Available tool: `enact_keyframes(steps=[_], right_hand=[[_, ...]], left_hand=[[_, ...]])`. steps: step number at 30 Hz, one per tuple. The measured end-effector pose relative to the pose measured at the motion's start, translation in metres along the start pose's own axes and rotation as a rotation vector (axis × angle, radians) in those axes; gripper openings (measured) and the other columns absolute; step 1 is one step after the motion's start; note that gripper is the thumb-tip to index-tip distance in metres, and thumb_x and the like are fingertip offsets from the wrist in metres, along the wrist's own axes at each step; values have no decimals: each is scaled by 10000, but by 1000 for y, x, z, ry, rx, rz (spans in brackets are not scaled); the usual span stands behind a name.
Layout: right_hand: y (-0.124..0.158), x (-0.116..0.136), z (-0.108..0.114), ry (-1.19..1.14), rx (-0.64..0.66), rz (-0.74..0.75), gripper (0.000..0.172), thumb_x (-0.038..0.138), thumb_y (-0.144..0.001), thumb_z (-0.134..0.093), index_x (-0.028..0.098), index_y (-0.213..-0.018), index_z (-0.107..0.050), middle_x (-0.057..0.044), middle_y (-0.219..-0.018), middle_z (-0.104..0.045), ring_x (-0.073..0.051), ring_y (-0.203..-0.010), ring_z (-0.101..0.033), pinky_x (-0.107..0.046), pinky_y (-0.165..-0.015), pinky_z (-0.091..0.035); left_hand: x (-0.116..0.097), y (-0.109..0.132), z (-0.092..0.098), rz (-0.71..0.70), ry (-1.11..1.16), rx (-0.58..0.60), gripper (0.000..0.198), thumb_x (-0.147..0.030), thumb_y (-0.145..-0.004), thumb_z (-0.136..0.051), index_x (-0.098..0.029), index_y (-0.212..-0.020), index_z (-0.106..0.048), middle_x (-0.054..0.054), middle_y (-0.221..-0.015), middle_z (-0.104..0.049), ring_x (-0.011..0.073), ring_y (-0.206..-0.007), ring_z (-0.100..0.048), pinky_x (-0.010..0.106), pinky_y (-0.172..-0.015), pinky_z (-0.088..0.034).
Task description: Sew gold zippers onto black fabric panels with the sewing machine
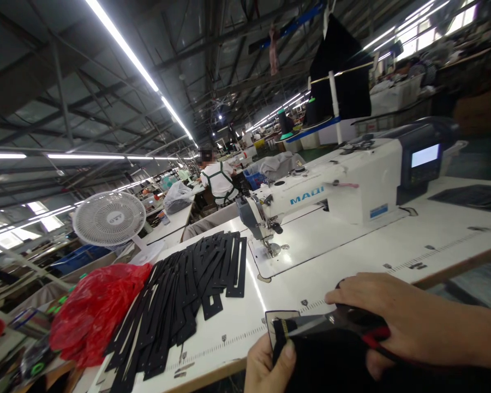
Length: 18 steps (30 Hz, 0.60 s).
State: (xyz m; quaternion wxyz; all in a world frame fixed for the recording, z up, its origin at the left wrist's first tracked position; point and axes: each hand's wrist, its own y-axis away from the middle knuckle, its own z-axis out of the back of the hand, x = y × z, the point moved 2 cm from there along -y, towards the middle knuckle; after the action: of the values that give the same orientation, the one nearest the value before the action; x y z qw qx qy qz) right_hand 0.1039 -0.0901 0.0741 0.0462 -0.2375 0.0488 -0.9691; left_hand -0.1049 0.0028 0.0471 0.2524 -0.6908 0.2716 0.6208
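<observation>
At the bottom centre, my left hand (270, 367) pinches the corner of a black fabric piece (323, 357) with a light edge, in front of the table's front edge. My right hand (376, 311) is wrapped round scissors (331, 322) with black and red handles. Their blades point left and lie over the held corner, near my left thumb. Beyond my hands stands a white sewing machine (331, 188) with a lit screen. Many slotted black strips (180, 295) lie in an overlapping pile on the white table (286, 284), left of the machine.
A red plastic bag (100, 314) and a white fan (110, 218) stand left of the strips. Flat dark pieces (472, 196) lie at the table's right. Farther back a person (220, 180) sits facing away. Thread cones (285, 124) stand behind the machine.
</observation>
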Motion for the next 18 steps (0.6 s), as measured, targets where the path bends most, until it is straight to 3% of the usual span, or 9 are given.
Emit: enact_keyframes(steps=[5, 9, 18], right_hand=[[-4, 6, 4, -26, -18, 89, 547, 517, -555, -764, 199, -984, -646, -72, -880, -661, -277, -785, -614, -393, -704, -486], [-4, 9, 7, -146, 93, 63, 407, 578, -595, -703, 219, -772, -629, -14, -742, -638, -225, -667, -603, -295, -579, -449], [1, 7, 4, -344, 291, 4, 450, 544, -624, -659, 206, -921, -648, -26, -782, -642, -229, -692, -607, -289, -590, -449]], left_hand=[[-1, 0, -4, 4, 13, 31, 529, -553, -665, -735, -138, -990, -692, 121, -916, -666, 336, -961, -570, 420, -938, -379], [-1, 1, -4, 34, -1, 28, 533, -568, -657, -734, -128, -956, -701, 117, -850, -670, 326, -896, -591, 406, -879, -415], [2, 0, -6, 78, 64, 85, 464, -528, -682, -735, -131, -921, -704, 91, -736, -654, 272, -755, -606, 324, -713, -438]])
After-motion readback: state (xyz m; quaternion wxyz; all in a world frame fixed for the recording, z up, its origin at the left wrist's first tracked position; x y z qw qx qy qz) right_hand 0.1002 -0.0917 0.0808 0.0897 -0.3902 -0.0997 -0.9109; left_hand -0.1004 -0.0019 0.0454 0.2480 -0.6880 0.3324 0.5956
